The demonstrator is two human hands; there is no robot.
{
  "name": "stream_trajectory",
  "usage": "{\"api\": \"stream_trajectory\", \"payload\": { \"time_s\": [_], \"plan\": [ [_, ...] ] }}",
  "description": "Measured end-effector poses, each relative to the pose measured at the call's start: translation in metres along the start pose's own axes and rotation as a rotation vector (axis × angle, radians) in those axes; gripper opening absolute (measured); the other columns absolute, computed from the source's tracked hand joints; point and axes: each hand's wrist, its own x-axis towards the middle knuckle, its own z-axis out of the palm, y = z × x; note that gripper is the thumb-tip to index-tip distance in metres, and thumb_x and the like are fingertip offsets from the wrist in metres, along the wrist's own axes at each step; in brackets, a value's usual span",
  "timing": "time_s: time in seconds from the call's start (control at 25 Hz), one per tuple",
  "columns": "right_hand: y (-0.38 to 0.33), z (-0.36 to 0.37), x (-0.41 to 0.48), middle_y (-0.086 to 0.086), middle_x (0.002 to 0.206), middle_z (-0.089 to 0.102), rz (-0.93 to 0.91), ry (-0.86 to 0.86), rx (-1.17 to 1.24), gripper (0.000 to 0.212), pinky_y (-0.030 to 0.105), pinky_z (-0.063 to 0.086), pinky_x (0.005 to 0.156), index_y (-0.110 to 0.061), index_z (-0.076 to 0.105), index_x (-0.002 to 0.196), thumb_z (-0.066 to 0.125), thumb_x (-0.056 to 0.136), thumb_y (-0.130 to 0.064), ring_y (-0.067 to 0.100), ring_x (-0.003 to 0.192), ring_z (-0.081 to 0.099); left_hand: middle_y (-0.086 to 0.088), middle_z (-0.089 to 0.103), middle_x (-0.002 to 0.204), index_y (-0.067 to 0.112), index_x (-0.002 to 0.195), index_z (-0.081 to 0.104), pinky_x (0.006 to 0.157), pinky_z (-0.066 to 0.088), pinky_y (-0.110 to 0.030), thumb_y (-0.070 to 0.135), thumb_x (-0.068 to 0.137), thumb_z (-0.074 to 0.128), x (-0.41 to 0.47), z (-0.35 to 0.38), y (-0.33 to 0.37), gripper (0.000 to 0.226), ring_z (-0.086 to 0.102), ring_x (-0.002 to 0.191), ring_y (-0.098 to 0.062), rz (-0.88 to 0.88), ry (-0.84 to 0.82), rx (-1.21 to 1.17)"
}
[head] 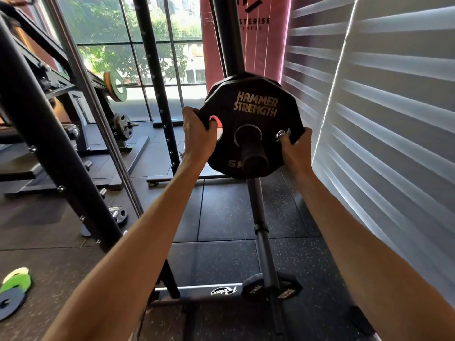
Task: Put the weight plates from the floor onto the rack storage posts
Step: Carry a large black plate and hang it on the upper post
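A black many-sided weight plate (253, 104) marked Hammer Strength sits on a black storage post (253, 157) that pokes out through its centre hole. Another plate shows just behind it on the same post. My left hand (197, 130) grips the plate's left edge, fingers hooked through a grip slot. My right hand (294, 145) holds its right edge the same way. The post is fixed to a dark rack upright (227, 33). Near the rack's foot, a black 10 kg plate (270, 289) sits low behind a slanted bar.
A slanted grey bar (267, 247) runs down below the post. Small green, cream and grey plates (13, 289) lie on the rubber floor at the left. Another rack's thick upright (49, 143) crosses the left side. A white slatted wall (381, 119) stands close on the right.
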Motion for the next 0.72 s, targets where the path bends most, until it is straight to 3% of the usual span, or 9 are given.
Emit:
{"api": "stream_trajectory", "payload": {
  "time_s": [0.12, 0.2, 0.28, 0.4, 0.48, 0.56, 0.68, 0.72],
  "plan": [
    [0.02, 0.003, -0.028, -0.006, 0.122, 0.055, 0.053, -0.025, 0.136, 0.055, 0.014, 0.051, 0.089, -0.015, 0.033, 0.141, 0.058, 0.096, -0.037, 0.0, 0.1, 0.06, -0.005, 0.06, 0.117, 0.029, 0.117, 0.037, 0.086, 0.056, -0.038, 0.056, 0.081, 0.062, -0.03, -0.009, -0.007, 0.051, 0.063, 0.106, -0.024, -0.049, 0.025, 0.015],
    [0.048, 0.014, -0.052, 0.001, 0.134, 0.057, 0.107, -0.047, 0.202, 0.059, 0.029, 0.049, 0.102, -0.019, 0.03, 0.144, 0.053, 0.096, -0.045, 0.011, 0.117, 0.06, -0.007, 0.06, 0.117, 0.018, 0.123, 0.041, 0.08, 0.054, -0.028, 0.051, 0.089, 0.059, -0.057, -0.018, -0.026, 0.051, 0.062, 0.102, -0.019, -0.091, 0.005, 0.043],
    [0.073, 0.03, -0.081, 0.007, 0.139, 0.054, 0.202, -0.124, 0.208, 0.058, 0.036, 0.046, 0.104, -0.018, 0.031, 0.146, 0.049, 0.098, -0.047, 0.018, 0.122, 0.056, -0.013, 0.064, 0.109, 0.01, 0.12, 0.048, 0.075, 0.054, -0.031, 0.04, 0.093, 0.058, -0.082, -0.029, -0.056, 0.041, 0.064, 0.093, -0.022, -0.175, -0.029, 0.112],
    [0.114, 0.076, -0.133, 0.019, 0.12, 0.064, 0.335, -0.344, 0.028, 0.06, 0.045, 0.051, 0.088, -0.015, 0.043, 0.133, 0.047, 0.093, -0.059, 0.026, 0.101, 0.064, -0.013, 0.069, 0.097, 0.009, 0.105, 0.059, 0.08, 0.055, -0.035, 0.027, 0.094, 0.058, -0.124, -0.068, -0.119, 0.021, 0.067, 0.09, -0.028, -0.407, -0.113, 0.222],
    [0.14, 0.118, -0.173, 0.021, 0.115, 0.066, 0.366, -0.537, -0.089, 0.058, 0.044, 0.05, 0.086, -0.016, 0.047, 0.122, 0.047, 0.089, -0.063, 0.033, 0.103, 0.065, -0.019, 0.071, 0.096, 0.011, 0.096, 0.061, 0.082, 0.056, -0.041, 0.027, 0.09, 0.059, -0.156, -0.106, -0.167, 0.017, 0.069, 0.091, -0.033, -0.573, -0.108, 0.299],
    [0.156, 0.169, -0.218, 0.02, 0.108, 0.069, 0.375, -0.733, -0.189, 0.052, 0.043, 0.05, 0.083, -0.019, 0.05, 0.113, 0.048, 0.087, -0.064, 0.036, 0.101, 0.066, -0.02, 0.072, 0.097, 0.007, 0.097, 0.065, 0.083, 0.055, -0.041, 0.025, 0.088, 0.059, -0.191, -0.154, -0.212, 0.021, 0.069, 0.094, -0.033, -0.707, -0.066, 0.393],
    [0.175, 0.25, -0.29, 0.015, 0.1, 0.071, 0.354, -0.952, -0.302, 0.062, 0.049, 0.053, 0.087, -0.024, 0.054, 0.097, 0.044, 0.068, -0.078, 0.036, 0.097, 0.068, -0.021, 0.072, 0.104, 0.002, 0.105, 0.067, 0.085, 0.052, -0.037, 0.018, 0.09, 0.058, -0.236, -0.228, -0.257, 0.024, 0.068, 0.1, -0.033, -0.855, 0.003, 0.461],
    [0.174, 0.278, -0.317, 0.014, 0.1, 0.071, 0.333, -1.041, -0.322, 0.06, 0.049, 0.053, 0.089, -0.024, 0.056, 0.097, 0.047, 0.07, -0.076, 0.035, 0.097, 0.068, -0.022, 0.071, 0.106, 0.001, 0.104, 0.067, 0.086, 0.05, -0.036, 0.017, 0.09, 0.058, -0.25, -0.257, -0.273, 0.024, 0.067, 0.102, -0.034, -0.908, 0.03, 0.482]
  ]
}}
